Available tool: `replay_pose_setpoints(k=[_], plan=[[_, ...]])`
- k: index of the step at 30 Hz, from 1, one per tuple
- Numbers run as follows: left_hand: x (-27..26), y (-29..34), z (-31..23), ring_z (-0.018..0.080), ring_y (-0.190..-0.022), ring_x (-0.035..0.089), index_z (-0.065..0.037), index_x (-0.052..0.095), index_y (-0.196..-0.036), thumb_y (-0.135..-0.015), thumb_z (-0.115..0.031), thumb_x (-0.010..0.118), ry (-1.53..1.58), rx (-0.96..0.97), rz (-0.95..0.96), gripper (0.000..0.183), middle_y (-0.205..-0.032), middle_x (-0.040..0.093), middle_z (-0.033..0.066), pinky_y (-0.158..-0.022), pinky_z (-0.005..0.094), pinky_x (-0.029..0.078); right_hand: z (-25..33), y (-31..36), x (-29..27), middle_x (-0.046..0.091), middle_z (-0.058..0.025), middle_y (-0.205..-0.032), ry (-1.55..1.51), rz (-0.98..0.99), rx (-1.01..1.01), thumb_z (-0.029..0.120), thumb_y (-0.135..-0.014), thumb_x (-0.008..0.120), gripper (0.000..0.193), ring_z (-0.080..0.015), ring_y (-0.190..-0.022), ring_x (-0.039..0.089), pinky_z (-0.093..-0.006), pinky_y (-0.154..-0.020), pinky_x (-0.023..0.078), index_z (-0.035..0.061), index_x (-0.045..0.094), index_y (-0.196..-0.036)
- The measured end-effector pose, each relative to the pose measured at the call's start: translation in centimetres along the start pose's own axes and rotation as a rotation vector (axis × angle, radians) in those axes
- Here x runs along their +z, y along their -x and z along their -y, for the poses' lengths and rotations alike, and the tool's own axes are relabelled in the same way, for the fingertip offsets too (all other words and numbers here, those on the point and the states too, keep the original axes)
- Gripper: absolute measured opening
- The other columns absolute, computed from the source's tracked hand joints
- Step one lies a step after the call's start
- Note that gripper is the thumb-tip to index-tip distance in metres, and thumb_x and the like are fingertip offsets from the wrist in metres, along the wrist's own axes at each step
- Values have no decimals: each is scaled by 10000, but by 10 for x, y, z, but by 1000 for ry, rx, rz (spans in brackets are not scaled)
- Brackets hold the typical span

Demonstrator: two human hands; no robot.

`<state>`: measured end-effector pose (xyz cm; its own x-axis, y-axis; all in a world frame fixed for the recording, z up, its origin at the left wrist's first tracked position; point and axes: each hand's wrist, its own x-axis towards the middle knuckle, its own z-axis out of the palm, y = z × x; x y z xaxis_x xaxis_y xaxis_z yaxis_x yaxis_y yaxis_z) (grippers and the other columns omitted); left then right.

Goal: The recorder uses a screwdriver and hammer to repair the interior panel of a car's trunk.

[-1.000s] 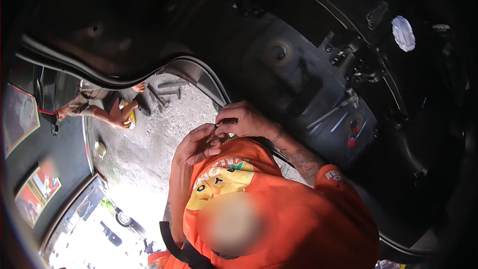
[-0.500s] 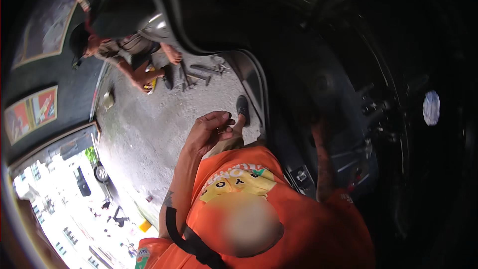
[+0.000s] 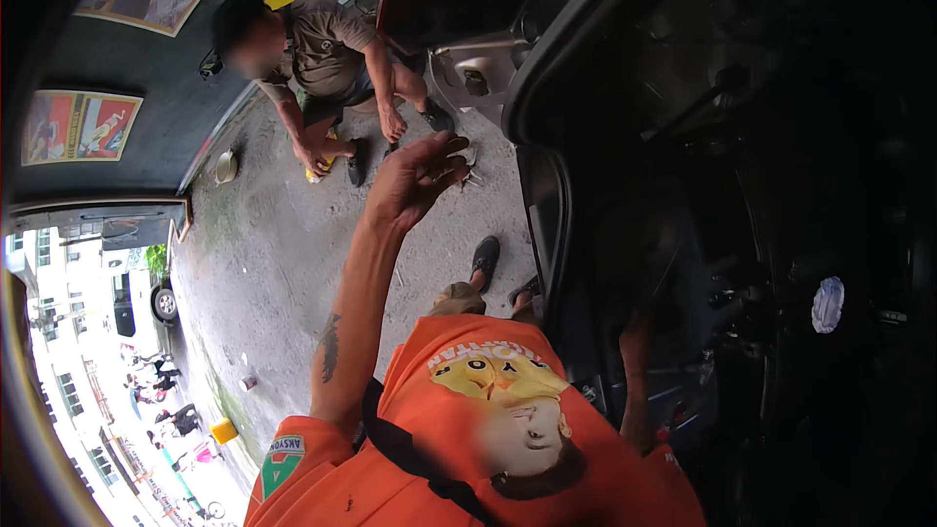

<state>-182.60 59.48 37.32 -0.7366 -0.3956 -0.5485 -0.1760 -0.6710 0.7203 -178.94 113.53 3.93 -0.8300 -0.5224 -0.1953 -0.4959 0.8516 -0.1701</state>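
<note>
My left hand [image 3: 420,185] is raised over the grey concrete floor, its fingers loosely bent and apart. Nothing shows in its grasp. Behind its fingertips, a few metal tools [image 3: 470,174] lie on the floor, mostly covered by the hand. My right forearm [image 3: 634,376] reaches into the dark interior of a vehicle [image 3: 683,224]. Shadow swallows my right hand there, so neither its fingers nor anything in them can be made out. The vehicle's dark door frame [image 3: 549,224] stands between my two arms.
Beyond my left hand a person [image 3: 327,54] in a brown shirt and dark cap squats, one hand at a yellow object [image 3: 320,172]. An open vehicle door [image 3: 473,73] is near them. A pale pot-like container [image 3: 226,167] stands by the wall. Framed pictures hang there. A street shows at left.
My left hand has moved up and farther out, its fingers less curled. The view has shifted, showing more of the squatting person and the open door. My right arm remains inside the vehicle.
</note>
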Motion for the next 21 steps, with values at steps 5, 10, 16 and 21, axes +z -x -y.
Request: replay_pose_setpoints(k=[5,10,16,21], plan=[[27,-28,-4,290,-1101,594,12,600,-1136,-918,-83,591,185,-78,190,239,-1153,640,170,-1067,453,436,142,-14,-195,618,-320,-1019,-655,-298,483,211,-971,530,416,-527,-900,598,-512,-827,486,-74,474,-1269],[26,-24,-4,332,-1152,567,-9,588,-1140,-915,-83,609,326,-170,329,237,-1239,599,188,-1079,473,430,225,-44,-293,632,-195,-920,-674,-526,-40,141,-914,622,314,-391,-788,656,-431,-665,540,-12,551,-1179],[30,-17,-9,317,-1136,576,-13,612,-1115,-944,-112,633,368,-163,245,198,-1185,636,167,-1052,464,463,276,-59,-339,618,-124,-811,-551,-631,-75,69,-837,700,381,-307,-643,636,-381,-543,508,11,621,-1206],[24,-10,-24,231,-968,636,-23,640,-1063,-933,-194,698,288,-106,240,223,-1064,683,118,-909,395,546,304,-75,-347,606,-126,-795,-550,-642,-85,73,-833,703,396,-307,-637,626,-388,-541,499,25,627,-1218]])
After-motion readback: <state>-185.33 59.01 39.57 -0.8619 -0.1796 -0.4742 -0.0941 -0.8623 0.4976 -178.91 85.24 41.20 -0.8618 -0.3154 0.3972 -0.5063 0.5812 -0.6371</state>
